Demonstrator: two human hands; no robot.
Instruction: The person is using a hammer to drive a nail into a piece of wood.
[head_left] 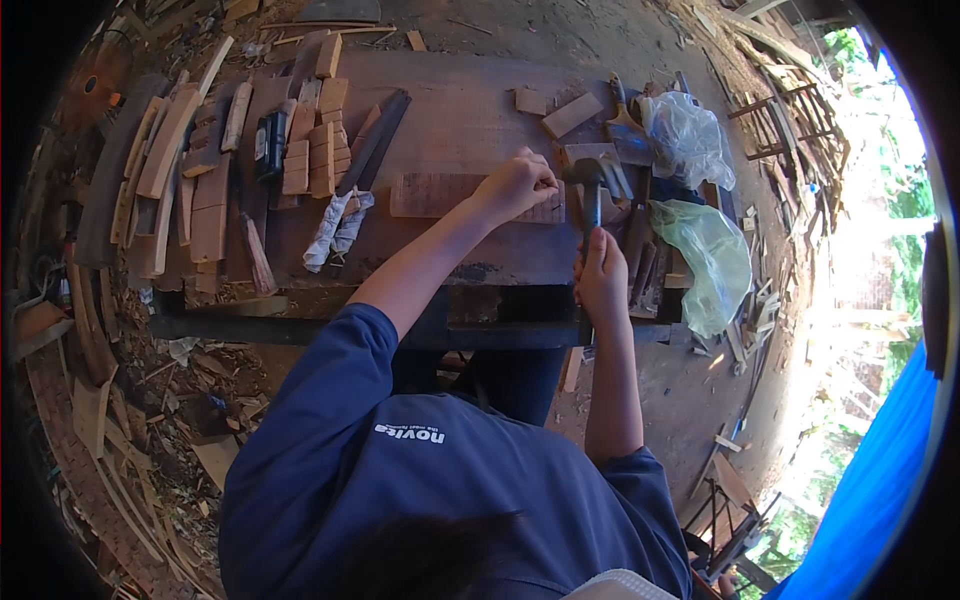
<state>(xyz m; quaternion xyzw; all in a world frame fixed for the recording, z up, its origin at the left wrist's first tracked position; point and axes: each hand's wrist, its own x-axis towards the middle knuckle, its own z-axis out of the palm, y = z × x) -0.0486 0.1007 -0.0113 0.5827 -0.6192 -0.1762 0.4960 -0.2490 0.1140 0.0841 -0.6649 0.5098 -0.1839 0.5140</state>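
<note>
A flat wooden board (pixel 432 196) lies crosswise on the workbench (pixel 450 110). Over its right end is my left hand (pixel 515 186), with the fingers pinched together. Whatever is between those fingertips, if anything, is too small to make out. Just to the right, my right hand (pixel 602 270) grips a hammer (pixel 592 205) by its handle. The hammer's dark head points away from me, beside the board's right end and close to my left fingers.
Wood strips and blocks (pixel 210 215) crowd the bench's left side, with a dark case (pixel 269 145) among them. Two small blocks (pixel 572 115), a brush (pixel 622 120), a clear plastic bag (pixel 690 135) and a greenish bag (pixel 705 265) lie at the right. Scraps (pixel 215 400) litter the floor.
</note>
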